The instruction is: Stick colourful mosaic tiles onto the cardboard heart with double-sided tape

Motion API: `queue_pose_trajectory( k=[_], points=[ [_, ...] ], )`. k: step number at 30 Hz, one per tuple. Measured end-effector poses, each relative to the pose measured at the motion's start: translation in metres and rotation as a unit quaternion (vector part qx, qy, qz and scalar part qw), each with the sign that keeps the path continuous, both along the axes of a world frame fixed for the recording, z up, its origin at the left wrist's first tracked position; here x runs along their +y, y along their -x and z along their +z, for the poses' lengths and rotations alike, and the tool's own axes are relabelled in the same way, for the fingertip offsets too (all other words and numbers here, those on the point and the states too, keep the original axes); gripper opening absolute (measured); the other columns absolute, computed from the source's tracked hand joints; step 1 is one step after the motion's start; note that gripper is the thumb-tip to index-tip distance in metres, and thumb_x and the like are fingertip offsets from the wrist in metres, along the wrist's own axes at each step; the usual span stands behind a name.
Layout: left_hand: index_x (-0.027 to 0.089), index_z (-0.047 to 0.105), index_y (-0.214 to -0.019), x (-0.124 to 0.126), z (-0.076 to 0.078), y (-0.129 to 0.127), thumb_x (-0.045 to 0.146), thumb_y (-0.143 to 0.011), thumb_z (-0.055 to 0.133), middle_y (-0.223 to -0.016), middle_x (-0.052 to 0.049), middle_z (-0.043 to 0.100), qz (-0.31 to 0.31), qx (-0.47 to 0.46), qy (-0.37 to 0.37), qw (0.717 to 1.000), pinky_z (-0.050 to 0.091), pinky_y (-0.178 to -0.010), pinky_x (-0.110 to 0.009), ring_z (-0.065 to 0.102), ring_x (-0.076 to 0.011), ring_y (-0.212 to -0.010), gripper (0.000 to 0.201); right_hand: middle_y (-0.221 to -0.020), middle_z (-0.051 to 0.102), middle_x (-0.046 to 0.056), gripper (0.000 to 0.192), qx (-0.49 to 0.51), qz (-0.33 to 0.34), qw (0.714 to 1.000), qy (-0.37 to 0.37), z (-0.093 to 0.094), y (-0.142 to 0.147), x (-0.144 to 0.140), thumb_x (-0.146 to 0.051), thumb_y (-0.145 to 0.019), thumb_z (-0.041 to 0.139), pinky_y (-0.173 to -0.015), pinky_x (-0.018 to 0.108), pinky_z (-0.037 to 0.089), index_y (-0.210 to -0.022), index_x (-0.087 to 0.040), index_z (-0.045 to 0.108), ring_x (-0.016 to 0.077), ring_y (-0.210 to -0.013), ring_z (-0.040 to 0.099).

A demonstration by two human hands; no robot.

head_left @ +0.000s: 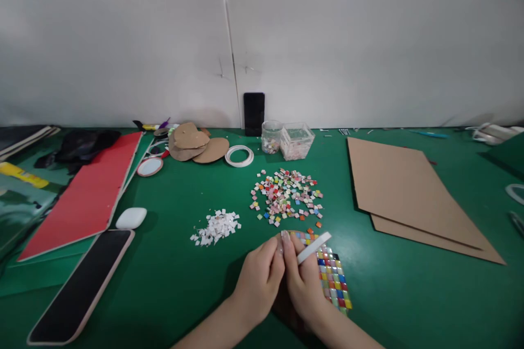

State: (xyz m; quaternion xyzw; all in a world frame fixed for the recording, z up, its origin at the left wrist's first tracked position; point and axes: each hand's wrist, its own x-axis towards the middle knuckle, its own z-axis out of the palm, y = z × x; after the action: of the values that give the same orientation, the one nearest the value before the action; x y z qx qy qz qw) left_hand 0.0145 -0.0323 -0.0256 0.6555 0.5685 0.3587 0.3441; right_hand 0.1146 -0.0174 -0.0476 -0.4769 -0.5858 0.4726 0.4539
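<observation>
Fig.: L hand (257, 286) & R hand (303, 283) pressed together at near-left edge of mosaic tile board (333, 278). R fingers pinch white tape roll (313, 247), edge-on, long axis rising to the right over board. L fingertips closed at roll's low end; contents unclear. Loose tile pile (286, 196) beyond board.

The hands (282, 278) hid part of the mosaic piece (333, 278); the phone (82, 289) ran off the lower edge; the jar's (271, 137) contents were too small to identify.
</observation>
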Motion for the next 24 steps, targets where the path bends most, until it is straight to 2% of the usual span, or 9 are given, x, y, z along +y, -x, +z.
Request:
queue_pose_trajectory(
  k=[5, 9, 17, 24],
  points=[
    [0.019, 0.053, -0.083, 0.0000, -0.0005, 0.0005, 0.022, -0.091, 0.028, -0.072, -0.002, 0.058, 0.003, -0.003, -0.004, 1.000, 0.039, -0.059, -0.022, 0.051, -0.0126, -0.059, 0.026, -0.063, 0.045, -0.002, 0.028, -0.004, 0.030, 1.000, -0.008, -0.0007, -0.0002, -0.0002, -0.033, -0.092, 0.034, -0.060, 0.025, 0.037, -0.071, -0.020, 0.047, 0.0131, -0.062, 0.044],
    [0.018, 0.053, -0.080, 0.0005, 0.0005, 0.0004, 0.023, -0.092, 0.028, -0.075, -0.002, 0.060, 0.001, -0.022, 0.004, 1.000, 0.039, -0.060, -0.022, 0.052, -0.0125, -0.060, 0.028, -0.063, 0.045, -0.002, 0.028, -0.011, 0.035, 0.999, -0.017, -0.0029, -0.0007, -0.0003, -0.033, -0.092, 0.034, -0.059, 0.024, 0.036, -0.071, -0.020, 0.046, 0.0130, -0.061, 0.044],
    [0.019, 0.056, -0.080, 0.0015, 0.0030, -0.0014, 0.026, -0.092, 0.029, -0.078, -0.003, 0.062, 0.010, -0.085, 0.034, 0.996, 0.040, -0.060, -0.022, 0.051, -0.0131, -0.062, 0.030, -0.062, 0.046, -0.002, 0.028, -0.014, -0.005, 1.000, -0.001, 0.0001, 0.0014, 0.0023, -0.034, -0.090, 0.036, -0.060, 0.025, 0.038, -0.068, -0.020, 0.046, 0.0129, -0.059, 0.044],
    [0.019, 0.049, -0.072, 0.0015, 0.0007, -0.0017, 0.023, -0.091, 0.030, -0.070, -0.001, 0.059, 0.007, -0.057, 0.029, 0.998, 0.039, -0.059, -0.022, 0.051, -0.0124, -0.059, 0.027, -0.061, 0.046, -0.002, 0.029, -0.047, -0.017, 0.999, -0.020, -0.0017, 0.0008, 0.0023, -0.036, -0.090, 0.035, -0.059, 0.026, 0.038, -0.066, -0.021, 0.044, 0.0141, -0.059, 0.045]
  ],
)
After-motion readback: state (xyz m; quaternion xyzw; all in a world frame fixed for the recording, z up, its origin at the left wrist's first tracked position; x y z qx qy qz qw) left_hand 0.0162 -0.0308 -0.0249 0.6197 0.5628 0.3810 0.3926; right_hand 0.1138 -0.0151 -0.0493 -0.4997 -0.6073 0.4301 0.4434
